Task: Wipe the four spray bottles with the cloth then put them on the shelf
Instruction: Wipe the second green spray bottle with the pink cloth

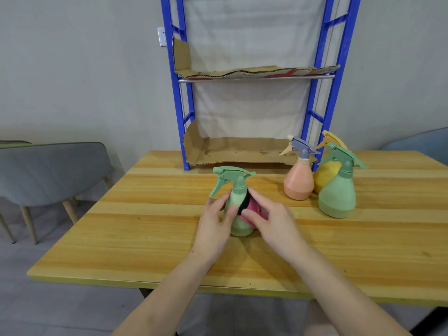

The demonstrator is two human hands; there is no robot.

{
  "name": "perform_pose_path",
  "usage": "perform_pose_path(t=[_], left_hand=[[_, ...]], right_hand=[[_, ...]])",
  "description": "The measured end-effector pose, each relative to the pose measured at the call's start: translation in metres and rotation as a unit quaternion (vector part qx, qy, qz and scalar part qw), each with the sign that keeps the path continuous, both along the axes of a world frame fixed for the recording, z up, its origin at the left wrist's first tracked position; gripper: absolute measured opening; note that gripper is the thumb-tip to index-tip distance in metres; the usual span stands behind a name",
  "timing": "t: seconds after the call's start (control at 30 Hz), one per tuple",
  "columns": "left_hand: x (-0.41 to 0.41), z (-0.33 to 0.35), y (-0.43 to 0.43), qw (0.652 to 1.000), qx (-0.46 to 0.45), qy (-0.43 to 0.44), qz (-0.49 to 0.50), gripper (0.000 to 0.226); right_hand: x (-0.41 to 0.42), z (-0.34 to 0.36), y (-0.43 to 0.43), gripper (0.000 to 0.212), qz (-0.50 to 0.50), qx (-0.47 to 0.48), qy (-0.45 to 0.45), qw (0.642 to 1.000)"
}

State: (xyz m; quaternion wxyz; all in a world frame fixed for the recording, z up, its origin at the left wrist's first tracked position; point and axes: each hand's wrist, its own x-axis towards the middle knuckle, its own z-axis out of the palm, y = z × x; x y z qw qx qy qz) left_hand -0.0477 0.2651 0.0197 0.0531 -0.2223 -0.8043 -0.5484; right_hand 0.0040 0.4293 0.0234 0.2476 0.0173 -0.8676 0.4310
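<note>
My left hand point(215, 224) curls round the pale green plastic spray bottle point(238, 202), which stands upright near the middle of the yellow wooden table point(145, 226). My right hand point(271, 224) pinches the pink cloth point(255, 208) against its right side. The bottle looks light, smooth and probably slippery, so I'd hold it by the narrow neck.

1. Table point(145, 238): smooth pale wood, faint sheen, visible grain.
2. Light green spray bottle point(238, 224) at centre, orange bottle point(298, 183), yellow bottle point(326, 177) and darker green bottle point(337, 197) at right: matt plastic.
3. Cloth point(254, 209): soft pink fabric.
4. Shelf point(179, 98): glossy blue painted metal; cardboard liners point(242, 149) matt, ragged-edged.
5. Chair point(48, 173), left: grey matt upholstery.
</note>
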Motion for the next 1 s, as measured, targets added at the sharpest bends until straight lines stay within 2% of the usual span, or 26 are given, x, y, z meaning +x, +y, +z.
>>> perform_pose_path(t=[0.17, 0.23, 0.33, 0.57, 0.7, 0.8, 0.93, 1.0], left_hand=[[-0.003, 0.000, 0.001, 0.999, -0.040, 0.010, 0.006, 0.049], [-0.004, 0.000, 0.001, 0.999, -0.040, 0.004, 0.007, 0.050], [-0.003, -0.001, 0.002, 0.999, -0.050, -0.009, 0.001, 0.054], [-0.005, -0.007, 0.002, 0.996, -0.084, 0.015, 0.020, 0.058], [-0.007, -0.008, 0.001, 0.997, -0.076, 0.014, 0.020, 0.057], [-0.008, -0.009, 0.001, 0.997, -0.075, 0.019, 0.022, 0.055], [-0.010, -0.010, 0.003, 0.996, -0.087, 0.028, 0.019, 0.053], [-0.011, -0.010, 0.003, 0.996, -0.085, 0.024, 0.016, 0.054]], right_hand=[[0.004, -0.004, 0.011, 0.054, -0.014, 0.062, -0.041, 0.997], [0.005, -0.002, 0.014, 0.048, -0.016, 0.056, -0.060, 0.997], [0.006, 0.003, 0.013, 0.040, 0.007, -0.024, -0.081, 0.996], [0.009, 0.027, -0.018, 0.026, -0.004, -0.207, 0.043, 0.977], [0.006, 0.035, -0.029, 0.021, -0.030, -0.237, 0.071, 0.969], [-0.003, 0.041, -0.035, 0.009, -0.041, -0.222, 0.062, 0.972], [-0.012, 0.034, -0.035, 0.026, -0.086, -0.115, 0.076, 0.987], [-0.012, 0.029, -0.028, 0.026, -0.081, -0.116, 0.077, 0.987]])
